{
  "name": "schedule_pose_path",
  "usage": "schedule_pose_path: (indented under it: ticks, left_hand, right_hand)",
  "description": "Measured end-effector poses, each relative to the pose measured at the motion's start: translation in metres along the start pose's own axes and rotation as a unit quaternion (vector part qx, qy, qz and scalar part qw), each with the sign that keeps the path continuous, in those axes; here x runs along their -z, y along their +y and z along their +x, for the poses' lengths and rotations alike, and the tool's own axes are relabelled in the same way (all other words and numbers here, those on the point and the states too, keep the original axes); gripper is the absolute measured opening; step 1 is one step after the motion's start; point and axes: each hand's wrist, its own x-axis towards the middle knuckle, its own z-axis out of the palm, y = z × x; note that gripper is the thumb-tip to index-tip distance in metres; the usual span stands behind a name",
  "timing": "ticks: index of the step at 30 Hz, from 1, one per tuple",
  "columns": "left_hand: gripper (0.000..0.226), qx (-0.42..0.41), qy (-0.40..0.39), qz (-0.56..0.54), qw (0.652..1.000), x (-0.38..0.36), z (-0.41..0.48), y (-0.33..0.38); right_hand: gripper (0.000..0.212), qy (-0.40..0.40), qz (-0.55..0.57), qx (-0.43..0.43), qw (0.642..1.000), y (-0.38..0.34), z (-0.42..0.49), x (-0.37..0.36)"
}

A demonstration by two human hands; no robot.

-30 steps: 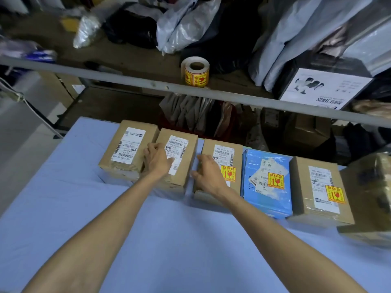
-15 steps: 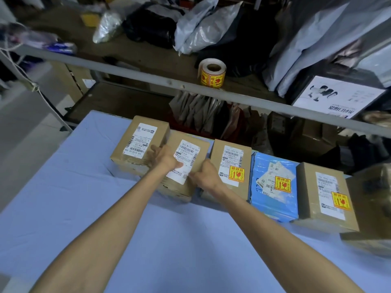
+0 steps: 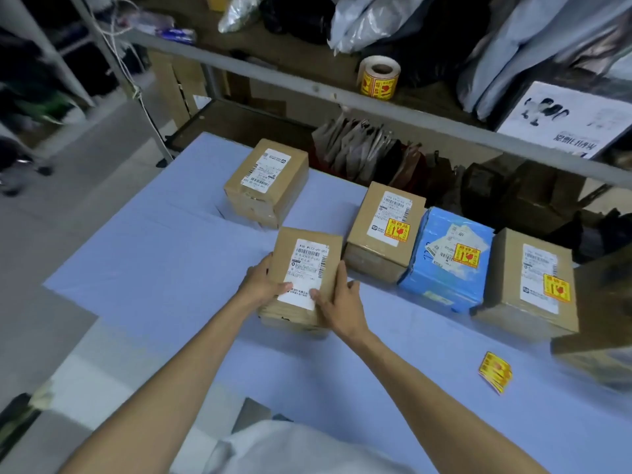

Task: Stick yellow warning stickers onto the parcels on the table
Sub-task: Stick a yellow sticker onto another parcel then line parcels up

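Observation:
A brown parcel (image 3: pixel 301 254) with a white label and no yellow sticker is held between my left hand (image 3: pixel 261 283) and my right hand (image 3: pixel 340 304), out of the row and nearer to me. Behind it stands another unstickered brown parcel (image 3: pixel 270 181). To the right, a brown parcel (image 3: pixel 383 230), a blue parcel (image 3: pixel 448 258) and a further brown parcel (image 3: pixel 533 285) each carry a yellow warning sticker. A short strip of yellow stickers (image 3: pixel 496 372) lies loose on the blue table (image 3: pixel 171 268).
A roll of yellow stickers (image 3: pixel 379 78) stands on the grey shelf (image 3: pixel 307 83) behind the table, among plastic mailer bags. A dark blurred box (image 3: pixel 598 336) sits at the table's right edge. Paper bags hang below the shelf. The floor lies to the left.
Both hands have closed around the second brown parcel and pulled it out of the row toward me. The view has dropped lower, showing the loose sticker strip.

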Motion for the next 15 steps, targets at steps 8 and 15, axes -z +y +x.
schedule_pose_path:
  ticks: [8,15]
  left_hand:
    - [0.067,0.002,-0.006,-0.058,0.998,-0.025,-0.035,-0.015]
    - [0.091,-0.010,-0.035,-0.044,0.998,-0.075,-0.062,0.001]
  right_hand:
    - [0.088,-0.034,0.087,0.000,0.996,0.019,-0.038,0.011]
    - [0.078,0.019,0.106,-0.030,0.994,0.058,-0.071,0.051]
